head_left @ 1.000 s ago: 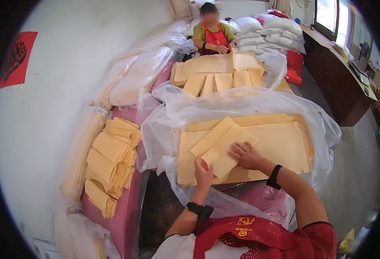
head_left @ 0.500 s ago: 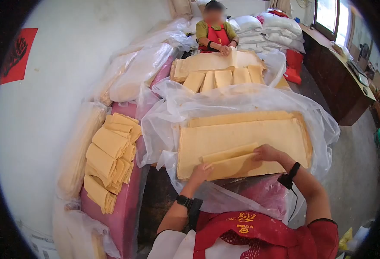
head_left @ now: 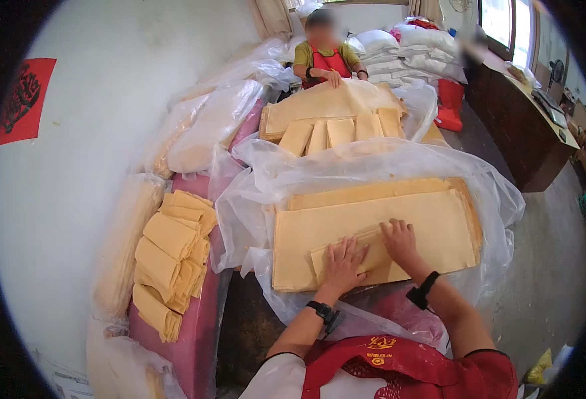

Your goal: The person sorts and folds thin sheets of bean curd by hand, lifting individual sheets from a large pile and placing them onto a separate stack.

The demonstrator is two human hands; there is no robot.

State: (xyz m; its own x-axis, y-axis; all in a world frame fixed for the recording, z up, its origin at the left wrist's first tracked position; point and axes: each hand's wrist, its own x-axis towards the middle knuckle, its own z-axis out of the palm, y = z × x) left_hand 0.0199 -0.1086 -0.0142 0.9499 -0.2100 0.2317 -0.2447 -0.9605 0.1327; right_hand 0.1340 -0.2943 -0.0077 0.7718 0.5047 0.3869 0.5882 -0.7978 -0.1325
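Note:
A large stack of thin pale-yellow sheets (head_left: 432, 219) lies in front of me on clear plastic. On its near part rests a folded yellow sheet (head_left: 319, 261), a long narrow strip. My left hand (head_left: 347, 263) presses flat on this fold with its fingers spread. At the fold's right end is my right hand (head_left: 399, 243), its fingers bent and closed on the edge. That end is partly hidden under the hand.
Folded yellow bundles (head_left: 170, 256) are piled on a pink surface (head_left: 203, 352) to my left. Crumpled clear plastic (head_left: 499, 193) surrounds the stack. Across from me, a co-worker (head_left: 329, 60) handles another sheet stack (head_left: 306, 110). White sacks (head_left: 429, 50) and a dark counter (head_left: 516, 123) stand behind.
My left hand has moved right and up from the flap's left end and flattened onto the fold. The raised flap now lies down. The co-worker's sheet has been lowered.

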